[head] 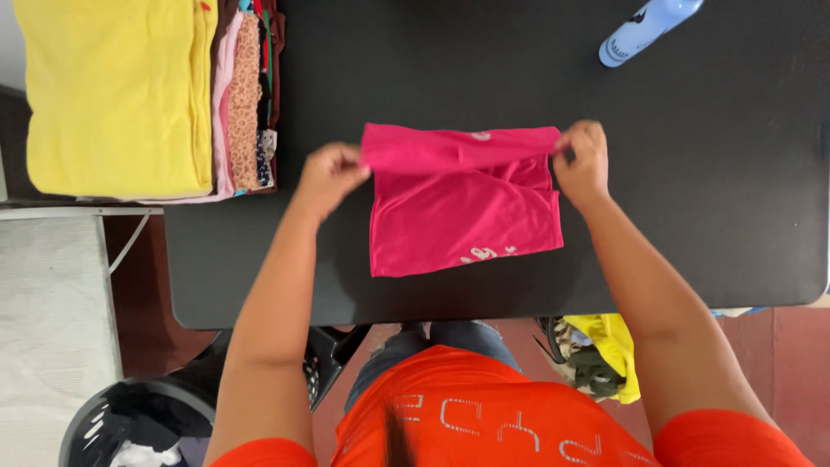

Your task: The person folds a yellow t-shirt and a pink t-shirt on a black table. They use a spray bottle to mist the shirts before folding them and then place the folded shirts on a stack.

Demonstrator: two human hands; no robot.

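Overhead, a person in an orange shirt stood at a black worktop point(692, 216) with a bright pink garment point(462, 216) laid flat in front of them. The garment was partly folded into a rough rectangle, its long axis running left to right across the worktop, square to the person's body. Its far edge was doubled over into a thick band, and both hands held that band — the left hand point(328, 173) pinched the far left corner, the right hand point(584, 160) pinched the far right corner. Each grip was narrow, fingers and thumb closed on cloth. The hands sat level with each other, so neither was nearer; the rest of the garment lay toward the person from both grips, resting on the worktop.

At the far left corner stood a stack of folded clothes point(246, 104), topped by a yellow piece point(112, 91) — well apart from the hands. A pale blue bottle point(644, 26) lay near the far right.
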